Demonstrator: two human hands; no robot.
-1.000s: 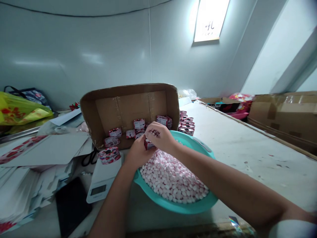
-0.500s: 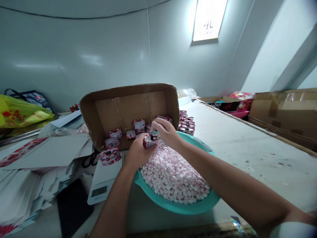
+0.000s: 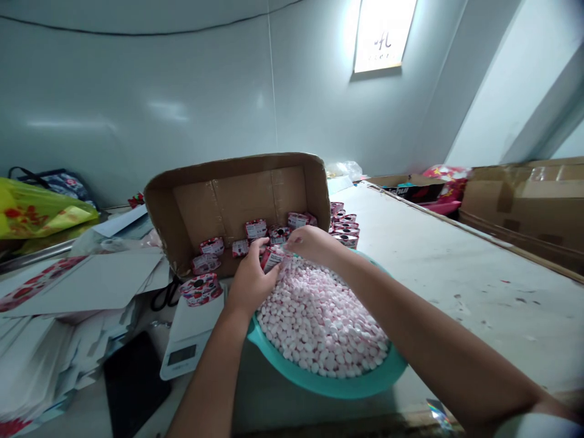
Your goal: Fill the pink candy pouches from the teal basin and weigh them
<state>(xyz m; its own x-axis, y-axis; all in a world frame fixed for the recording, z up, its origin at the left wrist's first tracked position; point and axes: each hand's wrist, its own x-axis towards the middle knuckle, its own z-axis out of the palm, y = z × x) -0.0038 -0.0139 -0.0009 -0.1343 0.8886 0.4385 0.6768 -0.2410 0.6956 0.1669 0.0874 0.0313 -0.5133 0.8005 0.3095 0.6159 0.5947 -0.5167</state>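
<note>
Left hand [image 3: 250, 281] is curled around a small red-and-white printed carton pack [image 3: 272, 258], thumb on the near side and fingers wrapped behind it. It holds the pack just above the far edge of a heap of small pink and white round candies [image 3: 319, 322]. Right hand [image 3: 310, 243] is palm down with its fingers bent toward the top of the pack and touching it. The fingertips are hidden, so it cannot be told whether they pinch anything. The candies fill a round teal plastic basin [image 3: 328, 387] on the pale worktable [image 3: 456, 274]. Behind the hands, a brown corrugated cardboard box [image 3: 237, 194] lies on its side, open toward the camera, with several like packs loose inside. A row of the same packs [image 3: 345, 227] stands just right of the box. Left of the basin is a white digital kitchen scale [image 3: 189, 333] with one pack [image 3: 201, 287] on its platform. Further left lie black-handled scissors [image 3: 165, 293], a flat black slab [image 3: 134, 380] and a stack of flat white card blanks [image 3: 68, 286].
</note>
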